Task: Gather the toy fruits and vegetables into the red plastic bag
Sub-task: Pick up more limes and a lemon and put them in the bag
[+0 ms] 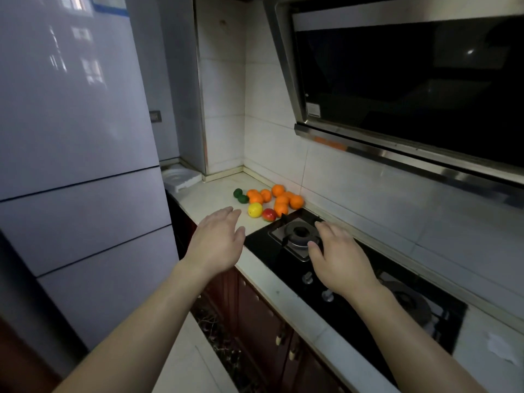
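both left hand [215, 245] and right hand [340, 256] hover spread, empty, short of the toy fruits [269, 201] at twelve o'clock; round, they could roll onto the hob [261, 245], with no red bag seen.

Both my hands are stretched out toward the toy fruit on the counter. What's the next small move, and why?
Probably reach the left hand a little further and pick up the yellow toy fruit: it lies nearest that hand, at the front of the pile, and the hand is open and holds nothing. The red bag is not in view.
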`<state>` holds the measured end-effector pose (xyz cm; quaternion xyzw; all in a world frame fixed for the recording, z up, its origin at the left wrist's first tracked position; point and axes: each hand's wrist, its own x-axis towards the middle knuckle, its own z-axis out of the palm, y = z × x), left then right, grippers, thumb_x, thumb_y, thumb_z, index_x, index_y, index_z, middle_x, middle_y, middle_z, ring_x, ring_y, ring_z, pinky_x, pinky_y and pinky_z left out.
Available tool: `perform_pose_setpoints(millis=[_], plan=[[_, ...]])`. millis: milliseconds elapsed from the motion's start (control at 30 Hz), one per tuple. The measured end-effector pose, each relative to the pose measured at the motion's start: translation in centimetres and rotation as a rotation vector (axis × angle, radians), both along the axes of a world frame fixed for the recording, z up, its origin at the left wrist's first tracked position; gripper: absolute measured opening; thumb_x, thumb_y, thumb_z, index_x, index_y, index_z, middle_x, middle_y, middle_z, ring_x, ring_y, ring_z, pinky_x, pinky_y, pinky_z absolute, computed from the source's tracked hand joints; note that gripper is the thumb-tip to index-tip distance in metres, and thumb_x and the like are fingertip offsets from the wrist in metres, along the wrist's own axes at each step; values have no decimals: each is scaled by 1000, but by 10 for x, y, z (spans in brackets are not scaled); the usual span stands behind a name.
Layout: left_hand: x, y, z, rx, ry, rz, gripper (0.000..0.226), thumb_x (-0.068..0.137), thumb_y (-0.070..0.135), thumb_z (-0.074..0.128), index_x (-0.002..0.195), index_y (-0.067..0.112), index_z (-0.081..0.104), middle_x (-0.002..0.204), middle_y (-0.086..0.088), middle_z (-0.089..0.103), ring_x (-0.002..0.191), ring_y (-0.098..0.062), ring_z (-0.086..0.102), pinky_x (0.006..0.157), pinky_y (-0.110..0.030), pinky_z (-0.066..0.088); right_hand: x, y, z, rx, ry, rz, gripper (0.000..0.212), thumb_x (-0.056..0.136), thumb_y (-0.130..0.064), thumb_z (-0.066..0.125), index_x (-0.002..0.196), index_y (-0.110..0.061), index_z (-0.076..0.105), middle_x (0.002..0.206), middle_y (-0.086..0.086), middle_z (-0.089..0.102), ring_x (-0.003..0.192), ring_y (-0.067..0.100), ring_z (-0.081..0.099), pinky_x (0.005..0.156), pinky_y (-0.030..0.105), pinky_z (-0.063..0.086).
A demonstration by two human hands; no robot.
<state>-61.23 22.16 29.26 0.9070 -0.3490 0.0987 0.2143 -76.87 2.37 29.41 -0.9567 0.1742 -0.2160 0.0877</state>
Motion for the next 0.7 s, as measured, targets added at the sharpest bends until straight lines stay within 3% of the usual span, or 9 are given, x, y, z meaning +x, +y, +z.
perform_pose_setpoints(millis=[333, 500, 567, 700], plan=[[82, 1, -7, 7, -2, 4, 52, 102, 34, 37, 149, 14, 34, 156, -9, 32, 144, -21, 26, 119, -32, 16, 88, -4, 2, 21, -16, 43, 52, 96, -36, 42, 142, -11, 38, 141, 6, 46, 130, 21, 39, 106, 33, 33], [133, -2, -11, 39, 19, 51, 52, 102, 34, 36, 151, 15, 32, 157, -8, 30, 145, -22, 25, 119, -33, 16, 153, -19, -4, 51, -29, 116, 42, 93, -40, 37, 126, -18, 50, 122, 1, 54, 114, 21, 49, 94, 33, 43], [157, -6, -7, 40, 9, 74, 52, 102, 34, 35, 151, 15, 31, 157, -8, 29, 145, -22, 25, 119, -32, 16, 182, -26, -3, 68, -54, 130, 39, 95, -34, 42, 127, -14, 52, 125, 5, 55, 117, 23, 48, 99, 35, 40], [202, -16, 1, 33, -8, 112, 51, 102, 34, 35, 150, 15, 33, 156, -6, 31, 143, -21, 27, 117, -32, 19, 240, -41, -1, 46, -48, 149, 54, 92, -42, 31, 128, -9, 51, 126, 8, 55, 117, 25, 48, 100, 36, 39]])
